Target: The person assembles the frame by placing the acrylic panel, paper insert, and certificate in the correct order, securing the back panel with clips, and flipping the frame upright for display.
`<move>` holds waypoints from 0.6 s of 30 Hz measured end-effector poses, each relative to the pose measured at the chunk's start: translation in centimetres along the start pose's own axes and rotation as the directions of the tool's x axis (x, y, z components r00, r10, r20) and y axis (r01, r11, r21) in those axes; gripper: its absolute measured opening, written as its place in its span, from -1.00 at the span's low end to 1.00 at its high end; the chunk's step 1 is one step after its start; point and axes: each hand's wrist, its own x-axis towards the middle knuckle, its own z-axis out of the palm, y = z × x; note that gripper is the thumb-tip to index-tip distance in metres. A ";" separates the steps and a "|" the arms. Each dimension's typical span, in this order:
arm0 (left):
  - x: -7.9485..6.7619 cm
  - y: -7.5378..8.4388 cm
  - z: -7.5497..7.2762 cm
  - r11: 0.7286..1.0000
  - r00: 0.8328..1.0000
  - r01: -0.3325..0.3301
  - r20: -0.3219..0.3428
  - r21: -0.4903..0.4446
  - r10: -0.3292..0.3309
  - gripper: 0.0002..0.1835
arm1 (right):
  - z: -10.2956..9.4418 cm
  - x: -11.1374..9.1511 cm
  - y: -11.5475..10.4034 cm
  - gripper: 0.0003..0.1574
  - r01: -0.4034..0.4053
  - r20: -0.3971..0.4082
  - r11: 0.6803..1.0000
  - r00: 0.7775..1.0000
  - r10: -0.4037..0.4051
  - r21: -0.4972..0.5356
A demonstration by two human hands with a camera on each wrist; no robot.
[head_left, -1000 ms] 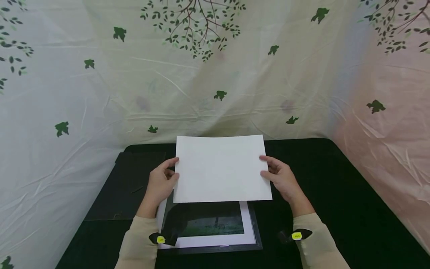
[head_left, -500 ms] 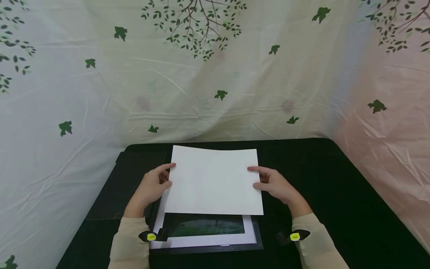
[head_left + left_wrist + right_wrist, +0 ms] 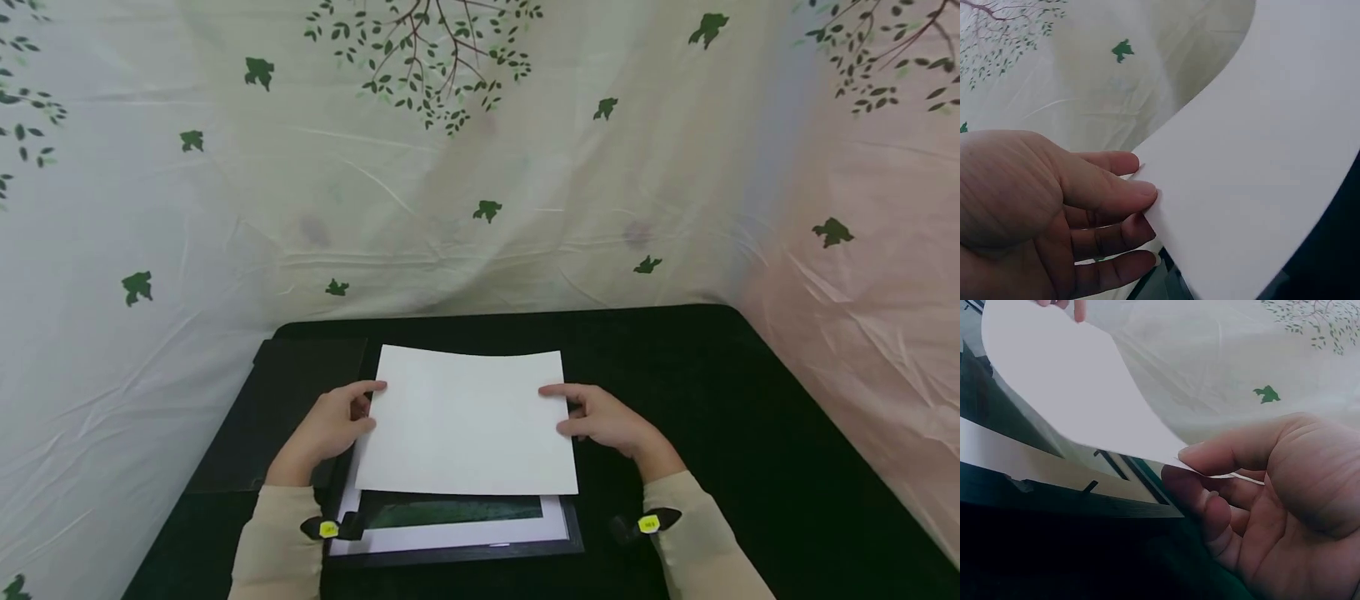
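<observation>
A blank white sheet of paper (image 3: 468, 425) is held by its two side edges, sagging slightly in the middle. My left hand (image 3: 330, 427) pinches its left edge between thumb and fingers, seen closely in the left wrist view, where the thumb presses on the sheet (image 3: 1254, 150). At the right edge, my right hand (image 3: 611, 423) pinches the paper the same way. Below the sheet lies a dark picture frame (image 3: 573, 533) with a white border (image 3: 555, 527) around a dark green picture (image 3: 450, 510). The sheet hides most of that picture. In the right wrist view a gap shows between paper and frame (image 3: 1085, 494).
A flat black panel (image 3: 292, 417) lies on the dark table cover (image 3: 712, 417) at the left. Behind the table hangs a pale curtain (image 3: 420, 225) printed with leaves and branches.
Both hands have brought the white sheet down and toward me, and slightly left. It now covers more of the frame and picture beneath it.
</observation>
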 end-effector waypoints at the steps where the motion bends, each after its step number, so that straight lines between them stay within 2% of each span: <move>1: -0.1 0.0 0.0 1.000 1.000 -0.003 0.013 0.005 0.003 -0.45 | 0.1 0.0 0.0 -0.35 0.003 0.007 1.000 1.000 -0.003 0.000; 7: -0.6 -0.8 0.0 0.998 0.995 -0.034 0.097 0.051 0.029 -0.43 | 0.4 0.1 -0.1 -0.35 0.014 0.049 1.000 0.999 -0.014 0.011; 13: -1.2 -1.9 -0.1 0.995 0.991 -0.034 0.134 0.092 0.022 -0.44 | 0.8 0.2 -0.2 -0.39 0.042 0.079 0.998 0.996 -0.045 0.039; 18: -2.3 -2.2 -0.1 0.994 0.985 -0.036 0.172 0.099 0.018 -0.45 | 1.3 0.3 -0.3 -0.40 0.029 0.104 0.999 0.994 -0.034 0.043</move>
